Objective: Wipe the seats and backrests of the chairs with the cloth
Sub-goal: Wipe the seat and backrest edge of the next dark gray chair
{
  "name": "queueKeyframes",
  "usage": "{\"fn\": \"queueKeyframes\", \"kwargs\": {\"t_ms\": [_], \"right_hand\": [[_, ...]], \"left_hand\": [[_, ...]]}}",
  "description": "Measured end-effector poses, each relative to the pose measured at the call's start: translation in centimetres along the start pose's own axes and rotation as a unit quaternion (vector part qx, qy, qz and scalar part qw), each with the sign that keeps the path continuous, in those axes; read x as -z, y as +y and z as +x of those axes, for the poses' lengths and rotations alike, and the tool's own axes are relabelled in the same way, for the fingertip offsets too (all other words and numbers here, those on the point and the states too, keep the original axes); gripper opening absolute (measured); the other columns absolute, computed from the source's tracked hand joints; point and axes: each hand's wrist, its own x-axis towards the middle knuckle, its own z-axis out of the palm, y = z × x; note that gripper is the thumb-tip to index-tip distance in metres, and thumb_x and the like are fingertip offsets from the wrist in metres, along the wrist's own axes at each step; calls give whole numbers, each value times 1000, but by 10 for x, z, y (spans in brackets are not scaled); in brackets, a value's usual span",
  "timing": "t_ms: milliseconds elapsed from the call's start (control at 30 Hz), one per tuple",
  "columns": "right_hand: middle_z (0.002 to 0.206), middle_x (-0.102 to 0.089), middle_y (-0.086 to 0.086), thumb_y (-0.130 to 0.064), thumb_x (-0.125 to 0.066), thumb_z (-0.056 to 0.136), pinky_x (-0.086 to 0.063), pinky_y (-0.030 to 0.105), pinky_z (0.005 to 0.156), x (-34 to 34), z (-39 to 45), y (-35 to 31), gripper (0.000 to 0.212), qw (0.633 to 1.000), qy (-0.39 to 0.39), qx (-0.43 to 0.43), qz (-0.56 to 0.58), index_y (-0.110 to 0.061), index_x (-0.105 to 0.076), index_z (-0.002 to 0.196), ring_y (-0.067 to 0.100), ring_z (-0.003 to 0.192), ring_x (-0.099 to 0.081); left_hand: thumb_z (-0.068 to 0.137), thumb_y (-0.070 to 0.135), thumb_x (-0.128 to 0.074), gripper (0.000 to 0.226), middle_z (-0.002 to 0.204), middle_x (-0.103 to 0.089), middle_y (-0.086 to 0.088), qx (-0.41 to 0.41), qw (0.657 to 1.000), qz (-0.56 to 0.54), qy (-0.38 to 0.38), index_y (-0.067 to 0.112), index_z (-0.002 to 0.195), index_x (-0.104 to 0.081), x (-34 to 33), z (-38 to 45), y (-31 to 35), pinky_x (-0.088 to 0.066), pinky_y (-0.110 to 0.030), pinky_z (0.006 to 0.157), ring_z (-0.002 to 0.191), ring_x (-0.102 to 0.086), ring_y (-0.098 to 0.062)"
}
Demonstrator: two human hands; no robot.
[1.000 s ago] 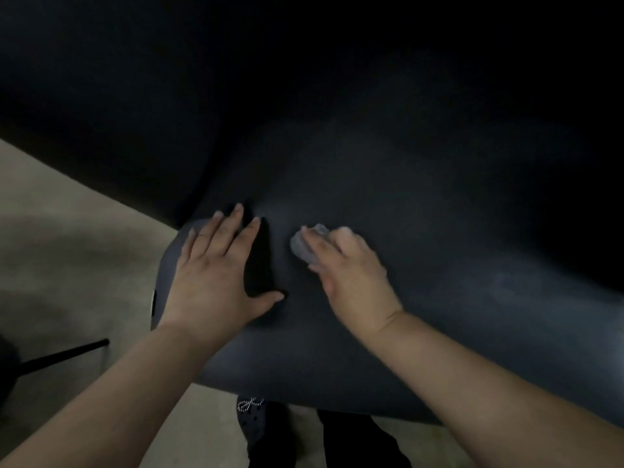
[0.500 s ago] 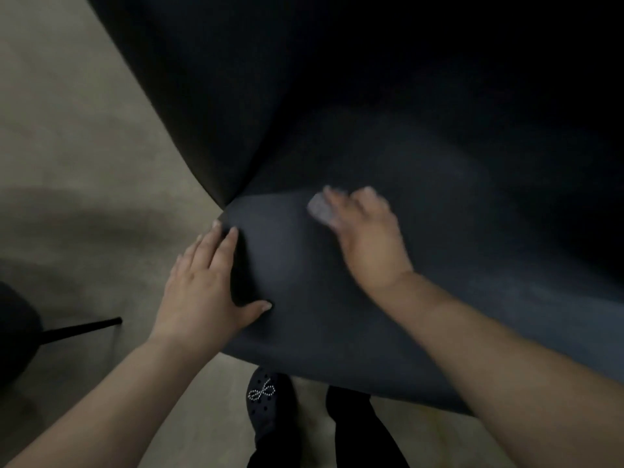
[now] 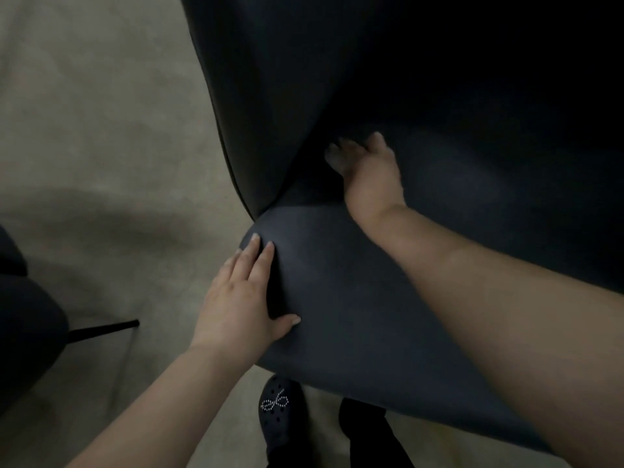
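Note:
A dark chair fills the view: its seat (image 3: 337,298) lies below me and its backrest (image 3: 270,96) rises at the top. My left hand (image 3: 239,298) rests flat on the seat's left front corner, fingers spread. My right hand (image 3: 368,167) reaches deep into the crease where seat meets backrest, fingers pressed down. The grey cloth is hidden under those fingers, and this hand is motion-blurred.
Beige floor (image 3: 101,146) spreads to the left. Another dark chair (image 3: 23,315) with a thin black leg (image 3: 101,329) stands at the left edge. A dark perforated shoe (image 3: 278,410) and a dark trouser leg (image 3: 368,434) show under the seat's front edge.
My right hand slid away from me across the seat into the crease at the backrest, and the cloth went out of sight beneath it. My left hand shifted to the seat's left corner.

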Motion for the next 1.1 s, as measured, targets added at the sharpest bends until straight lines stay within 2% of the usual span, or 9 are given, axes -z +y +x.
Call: {"fn": "queueKeyframes", "kwargs": {"t_ms": [100,133,200,267,433,567,700,900,1100], "right_hand": [[105,-56,2,-48,-50,84,-40,49,91,-18,-24,-32,12,994,-48,100,0,-37,-53,82,26,99,-56],[106,-50,-3,-46,-50,87,-39,44,88,-22,-41,-37,7,988,-60,144,-3,-44,-53,92,25,100,-53],[115,-43,-1,-33,-47,94,-39,42,87,-16,-66,-28,32,976,-124,173,46,-50,-50,121,27,104,-46],[115,-43,3,-28,-43,96,-41,43,90,1,-71,-7,40,974,-171,144,44,-40,-49,134,27,105,-43],[121,-46,13,-21,-46,96,-42,42,92,49,-82,19,41,989,-134,-38,47,-34,-50,135,30,108,-46],[106,-40,-8,-16,-51,98,-55,20,73,101,-97,7,38,953,-86,-153,247,-19,-52,135,-1,80,-58],[102,-37,-11,-20,-52,98,-46,6,62,167,-105,-3,38,942,-39,-194,270,-28,-52,135,4,76,-56],[100,-36,-15,-22,-50,98,-43,6,46,261,-111,-17,37,925,-27,-218,309,-36,-51,132,-3,74,-55],[101,-36,-15,-25,-50,98,-45,6,53,310,-116,-44,37,920,0,-242,309,-36,-50,133,6,77,-57]], "left_hand": [[69,61,-74,116,164,1,6,3,1000,0,-3,27,156,-5,0,0,0,-11,-33,122,148,-8,-19],[69,61,-74,116,164,2,6,3,1000,1,-6,26,156,-5,0,1,0,-12,-33,122,149,-8,-19],[70,61,-73,115,164,2,6,1,1000,8,-18,27,156,-4,4,1,0,-12,-35,122,149,-7,-19],[72,62,-72,112,164,1,6,-1,999,26,-31,27,156,-6,10,2,1,-13,-36,122,149,-9,-19],[79,57,-67,99,164,-5,2,-20,997,70,-33,24,156,-14,39,7,17,-16,-37,120,148,-14,-22],[84,51,-64,85,162,-17,-1,-19,997,71,-17,24,153,-23,77,-2,47,-19,-35,119,145,-22,-21],[88,44,-59,77,161,-20,1,-20,996,78,-24,22,153,-24,128,-22,75,-16,-33,119,146,-21,-21],[91,39,-55,66,155,-35,1,-21,995,97,20,21,151,-33,213,-56,103,-26,-34,115,141,-29,-21],[91,41,-54,64,152,-40,1,-37,989,138,34,18,149,-38,267,-70,106,-28,-36,113,140,-32,-22]]}}
